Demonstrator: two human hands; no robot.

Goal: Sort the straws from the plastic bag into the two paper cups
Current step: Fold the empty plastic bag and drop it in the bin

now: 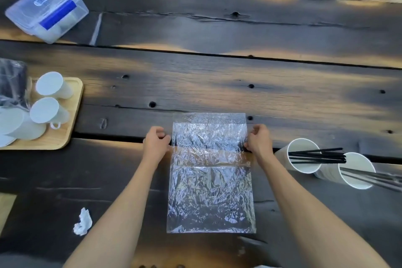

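A crinkled clear plastic bag lies flat on the dark wooden table in front of me, with no straws visible inside. My left hand pinches its left edge and my right hand pinches its right edge, both near the bag's upper fold. To the right stand two white paper cups. The nearer-left cup holds several black straws that lean to the right. The right cup holds several clear or grey straws that lean off toward the frame's right edge.
A wooden tray at the left carries upside-down white cups and a dark bundle in plastic. A clear lidded box with a blue item sits at the far left. A crumpled white scrap lies near my left forearm.
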